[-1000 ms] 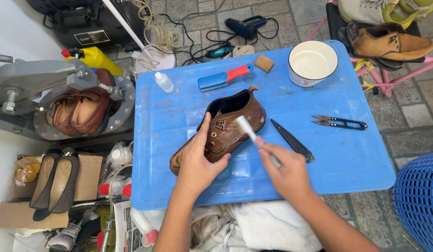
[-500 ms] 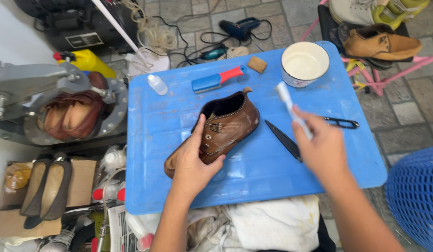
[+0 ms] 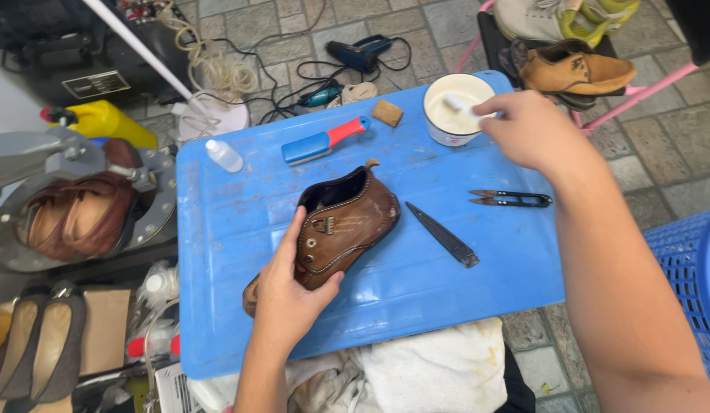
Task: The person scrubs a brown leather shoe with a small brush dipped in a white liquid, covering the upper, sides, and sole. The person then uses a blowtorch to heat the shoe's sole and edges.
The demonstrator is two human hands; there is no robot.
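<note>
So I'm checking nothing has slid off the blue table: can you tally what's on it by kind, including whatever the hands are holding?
Brown shoe, held by left hand: 1
Brushes: 2 (blue and red brush; white brush in right hand)
White bowl: 1
Small bottle: 1
Sponge block: 1
Thread snips: 1
Dark blade: 1
Total: 8

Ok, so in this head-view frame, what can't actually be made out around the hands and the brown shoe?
- Toe of the brown shoe: covered by the left hand, head view.
- Brush head: motion-blurred over the white bowl; its handle is hidden inside the right hand.
- Bowl contents: pale, too washed out to tell.
- Blue basket: cut off by the right edge.
</note>
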